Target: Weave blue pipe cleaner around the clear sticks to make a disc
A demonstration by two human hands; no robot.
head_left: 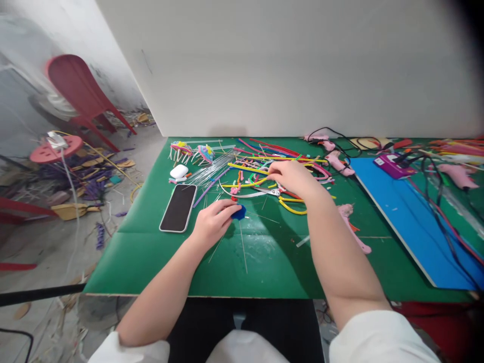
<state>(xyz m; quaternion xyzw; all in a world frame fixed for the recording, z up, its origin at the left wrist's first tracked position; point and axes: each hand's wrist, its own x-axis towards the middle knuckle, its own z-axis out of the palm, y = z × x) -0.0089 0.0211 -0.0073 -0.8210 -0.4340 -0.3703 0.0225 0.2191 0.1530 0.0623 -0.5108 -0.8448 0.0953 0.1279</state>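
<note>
My left hand [215, 222] pinches the edge of a small blue disc [239, 212] above the green table. Thin clear strands spread out around the disc, one [243, 247] pointing toward me. Over the heap of coloured fuzzy stems, my right hand [289, 176] is closed, fingertips down among them beside a yellow stem [260, 183]. What those fingertips hold, if anything, is hidden. Just below that hand lies a pair of scissors [274, 191], partly covered by the stems. A bundle of clear strands [212, 171] rests left of the heap.
A phone [178, 207] and a white case [179, 171] lie at the left. Two colourful umbrella-shaped pieces [205, 153] stand behind them. Pink glue guns [339, 163], a blue board [408, 217] and a purple power strip [393, 165] with cables occupy the right. A white panel [283, 70] closes off the back.
</note>
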